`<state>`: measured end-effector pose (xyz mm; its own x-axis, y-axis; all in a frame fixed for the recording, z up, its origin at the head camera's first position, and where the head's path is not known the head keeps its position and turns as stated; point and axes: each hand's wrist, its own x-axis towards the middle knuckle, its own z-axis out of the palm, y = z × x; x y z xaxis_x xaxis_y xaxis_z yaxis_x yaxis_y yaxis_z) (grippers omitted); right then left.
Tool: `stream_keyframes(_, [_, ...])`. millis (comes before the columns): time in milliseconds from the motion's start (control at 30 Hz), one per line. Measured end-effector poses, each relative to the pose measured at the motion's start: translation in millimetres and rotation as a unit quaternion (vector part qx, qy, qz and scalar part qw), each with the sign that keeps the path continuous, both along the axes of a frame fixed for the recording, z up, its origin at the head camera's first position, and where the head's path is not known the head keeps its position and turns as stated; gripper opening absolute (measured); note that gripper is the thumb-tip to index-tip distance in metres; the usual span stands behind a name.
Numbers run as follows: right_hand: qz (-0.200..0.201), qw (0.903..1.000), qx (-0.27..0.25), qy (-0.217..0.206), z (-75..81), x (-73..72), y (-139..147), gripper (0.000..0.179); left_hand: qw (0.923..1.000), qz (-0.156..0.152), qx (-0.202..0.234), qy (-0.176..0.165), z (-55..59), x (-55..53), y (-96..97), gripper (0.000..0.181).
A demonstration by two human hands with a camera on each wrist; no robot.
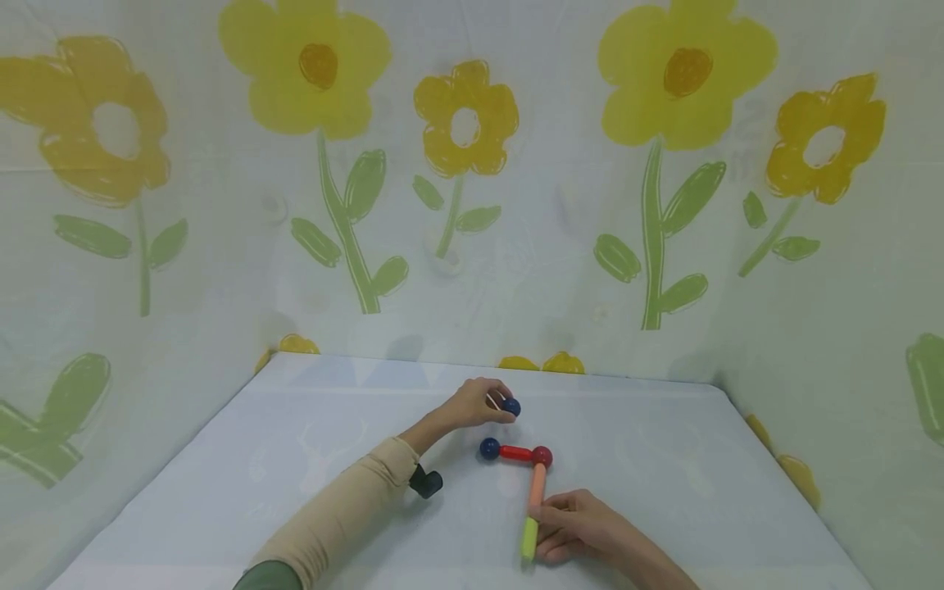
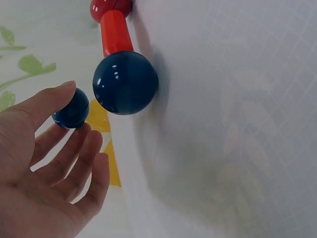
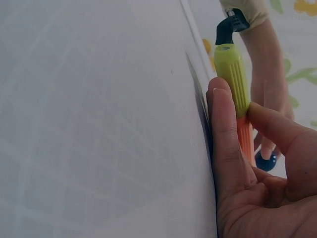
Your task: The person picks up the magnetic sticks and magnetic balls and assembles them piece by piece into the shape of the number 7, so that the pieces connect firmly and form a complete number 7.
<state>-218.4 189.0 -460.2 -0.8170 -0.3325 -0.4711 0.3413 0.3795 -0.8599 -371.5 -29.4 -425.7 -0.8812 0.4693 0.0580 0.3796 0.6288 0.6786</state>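
Between thumb and fingers, my left hand point(image 1: 478, 403) pinches a dark blue ball point(image 1: 511, 406) above the far part of the table. A second dark blue ball point(image 1: 490, 448) joins one end of a short red rod point(image 1: 515, 453); at that rod's other end is a red ball point(image 1: 542, 456). From the red ball an orange rod point(image 1: 537, 485) runs toward the near edge, end to end with a yellow-green rod point(image 1: 529, 539). My right hand point(image 1: 583, 527) grips these two rods around where they meet. In the right wrist view the yellow-green rod point(image 3: 232, 79) shows a hollow end.
The white table point(image 1: 664, 459) stands before a flower-printed cloth backdrop point(image 1: 516, 270), which also rises at both sides. A black wrist-worn device point(image 1: 425, 482) sticks out from the left sleeve point(image 1: 339, 508).
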Motion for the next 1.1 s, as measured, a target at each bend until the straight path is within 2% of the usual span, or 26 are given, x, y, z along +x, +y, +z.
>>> stream_keyframes(333, [-0.006,0.9999,0.013,-0.001,0.1,-1.5,-1,0.055,0.9998,-0.016,0.005,0.011,11.1,13.1,-0.6,0.038])
stream_keyframes(1100, [-0.005,1.0000,0.004,0.003,0.8,1.0,-2,0.056,0.9964,-0.075,0.028,0.028,9.2,38.9,3.9,0.038])
